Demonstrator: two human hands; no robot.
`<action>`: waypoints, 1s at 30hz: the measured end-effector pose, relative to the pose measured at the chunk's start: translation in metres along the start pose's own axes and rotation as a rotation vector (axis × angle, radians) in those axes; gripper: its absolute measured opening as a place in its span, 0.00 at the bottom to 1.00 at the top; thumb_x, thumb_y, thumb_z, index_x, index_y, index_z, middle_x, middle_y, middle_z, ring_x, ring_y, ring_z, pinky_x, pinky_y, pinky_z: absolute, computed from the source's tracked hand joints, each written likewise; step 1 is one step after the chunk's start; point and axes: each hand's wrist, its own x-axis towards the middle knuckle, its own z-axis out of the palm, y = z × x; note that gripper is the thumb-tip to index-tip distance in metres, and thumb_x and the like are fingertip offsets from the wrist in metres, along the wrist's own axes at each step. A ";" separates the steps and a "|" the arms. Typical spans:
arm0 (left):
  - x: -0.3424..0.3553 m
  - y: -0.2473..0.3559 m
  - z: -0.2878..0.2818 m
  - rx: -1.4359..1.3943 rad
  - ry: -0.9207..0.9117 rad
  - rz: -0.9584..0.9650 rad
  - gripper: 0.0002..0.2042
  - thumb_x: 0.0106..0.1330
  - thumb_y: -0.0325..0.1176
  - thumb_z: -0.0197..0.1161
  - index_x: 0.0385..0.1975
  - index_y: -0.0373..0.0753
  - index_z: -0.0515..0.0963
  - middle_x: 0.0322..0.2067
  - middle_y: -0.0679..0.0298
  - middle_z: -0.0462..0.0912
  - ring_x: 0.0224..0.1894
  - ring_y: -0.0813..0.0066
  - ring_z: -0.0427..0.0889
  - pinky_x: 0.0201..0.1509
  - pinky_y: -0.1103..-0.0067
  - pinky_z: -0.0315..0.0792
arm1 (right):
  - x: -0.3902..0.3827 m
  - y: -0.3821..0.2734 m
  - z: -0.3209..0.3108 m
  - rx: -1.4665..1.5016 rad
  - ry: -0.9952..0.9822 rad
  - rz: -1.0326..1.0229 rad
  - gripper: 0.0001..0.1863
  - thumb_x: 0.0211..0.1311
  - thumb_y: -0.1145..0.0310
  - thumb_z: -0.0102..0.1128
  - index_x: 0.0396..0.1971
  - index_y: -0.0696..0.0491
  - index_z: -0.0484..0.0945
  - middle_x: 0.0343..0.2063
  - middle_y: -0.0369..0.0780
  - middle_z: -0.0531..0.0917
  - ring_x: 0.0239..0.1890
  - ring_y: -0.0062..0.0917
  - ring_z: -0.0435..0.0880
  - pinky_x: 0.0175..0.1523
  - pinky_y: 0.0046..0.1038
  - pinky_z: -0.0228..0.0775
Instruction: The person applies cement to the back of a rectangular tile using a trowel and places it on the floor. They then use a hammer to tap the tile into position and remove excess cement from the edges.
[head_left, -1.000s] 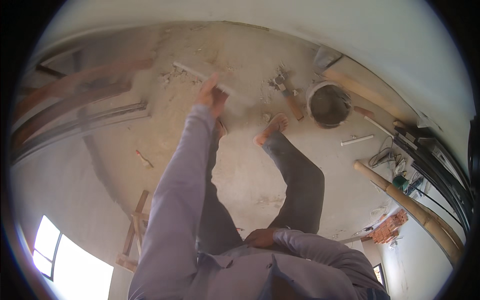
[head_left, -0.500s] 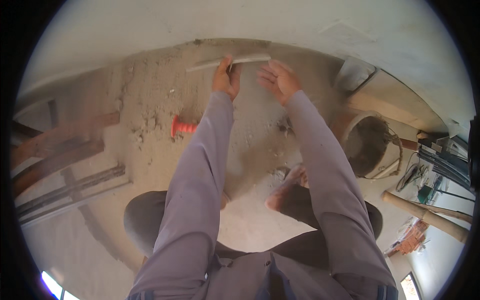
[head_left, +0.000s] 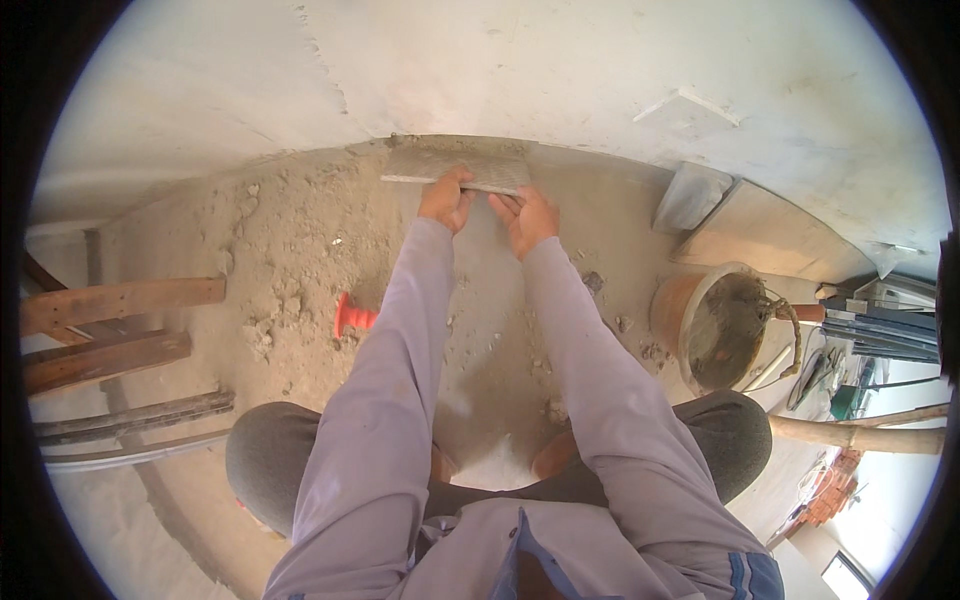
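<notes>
A narrow grey-brown tile strip (head_left: 412, 166) lies tilted against the foot of the white wall, its near edge in my hands. My left hand (head_left: 446, 203) grips that edge near its middle, thumb on top. Around the right end, my right hand (head_left: 528, 218) has its fingers closed on the edge. Beneath and in front of the strip is rough sandy mortar (head_left: 300, 225) with loose crumbs. Left of my left forearm lies a red flanged handle (head_left: 352, 316); the forearm hides part of it.
An orange bucket (head_left: 668, 320) with wet grey mortar and a rope handle stands at right. Behind it, a small grey tile (head_left: 692, 197) and a large tan panel (head_left: 770, 235) lean on the wall. Wooden boards (head_left: 125, 305) lie at left, a bamboo pole (head_left: 860, 435) at right.
The strip has tipped from nearly edge-on to showing its broad face, against the wall's foot. My right hand has moved left and closed on its right end; the left still holds it.
</notes>
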 end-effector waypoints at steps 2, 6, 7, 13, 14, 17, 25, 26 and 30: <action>0.001 -0.002 -0.006 0.041 0.028 0.000 0.07 0.67 0.20 0.57 0.44 0.29 0.74 0.47 0.57 0.73 0.49 0.66 0.73 0.58 0.73 0.73 | -0.001 0.003 0.000 -0.017 -0.016 -0.004 0.16 0.69 0.74 0.48 0.51 0.68 0.68 0.49 0.50 0.77 0.48 0.39 0.83 0.49 0.35 0.85; 0.005 -0.007 -0.016 -0.007 0.064 0.003 0.12 0.68 0.19 0.56 0.50 0.29 0.71 0.49 0.55 0.73 0.51 0.64 0.73 0.60 0.72 0.73 | -0.003 0.006 0.000 -0.070 -0.027 -0.015 0.16 0.68 0.76 0.48 0.51 0.70 0.67 0.49 0.51 0.77 0.49 0.41 0.83 0.50 0.34 0.85; 0.005 -0.006 -0.015 -0.071 0.057 -0.006 0.14 0.68 0.19 0.56 0.53 0.29 0.70 0.51 0.55 0.73 0.52 0.64 0.73 0.61 0.72 0.72 | -0.002 0.005 0.002 -0.068 -0.026 -0.013 0.17 0.69 0.76 0.48 0.52 0.70 0.67 0.50 0.52 0.76 0.49 0.41 0.83 0.50 0.34 0.85; -0.027 0.006 -0.032 -0.006 0.013 0.367 0.31 0.66 0.18 0.60 0.68 0.38 0.58 0.59 0.51 0.68 0.62 0.58 0.71 0.62 0.68 0.74 | 0.010 -0.008 0.014 -0.085 0.049 -0.014 0.20 0.69 0.75 0.48 0.56 0.73 0.62 0.51 0.55 0.73 0.50 0.44 0.83 0.52 0.37 0.85; -0.030 0.009 -0.039 0.014 -0.003 0.431 0.34 0.65 0.18 0.62 0.70 0.39 0.57 0.60 0.51 0.68 0.63 0.57 0.71 0.62 0.67 0.75 | 0.014 -0.009 0.012 -0.095 0.017 -0.007 0.21 0.69 0.75 0.49 0.56 0.73 0.62 0.52 0.56 0.73 0.50 0.44 0.83 0.53 0.37 0.85; -0.020 0.021 -0.062 0.221 -0.034 0.510 0.38 0.62 0.24 0.70 0.71 0.37 0.57 0.61 0.50 0.69 0.60 0.56 0.74 0.59 0.67 0.76 | 0.022 -0.010 0.006 -0.102 0.010 0.013 0.25 0.70 0.72 0.52 0.58 0.73 0.58 0.54 0.58 0.72 0.53 0.46 0.81 0.56 0.36 0.83; 0.019 0.020 -0.052 0.489 0.326 0.764 0.44 0.53 0.36 0.80 0.65 0.21 0.63 0.58 0.44 0.75 0.60 0.60 0.78 0.58 0.72 0.74 | 0.024 -0.016 0.016 -0.363 0.058 -0.104 0.24 0.69 0.65 0.61 0.54 0.70 0.69 0.49 0.54 0.79 0.49 0.40 0.84 0.54 0.34 0.83; 0.023 0.018 -0.048 0.488 0.386 0.776 0.45 0.51 0.37 0.81 0.65 0.21 0.63 0.58 0.44 0.76 0.60 0.59 0.78 0.58 0.72 0.74 | 0.029 -0.014 0.011 -0.411 0.067 -0.130 0.25 0.68 0.64 0.62 0.54 0.70 0.70 0.48 0.53 0.79 0.48 0.39 0.84 0.54 0.34 0.82; 0.014 0.009 -0.022 0.404 0.470 0.687 0.45 0.50 0.37 0.81 0.64 0.20 0.64 0.59 0.41 0.75 0.60 0.57 0.77 0.59 0.72 0.74 | 0.031 -0.014 0.000 -0.553 0.109 -0.216 0.27 0.68 0.62 0.63 0.54 0.70 0.72 0.47 0.50 0.80 0.47 0.35 0.83 0.57 0.36 0.80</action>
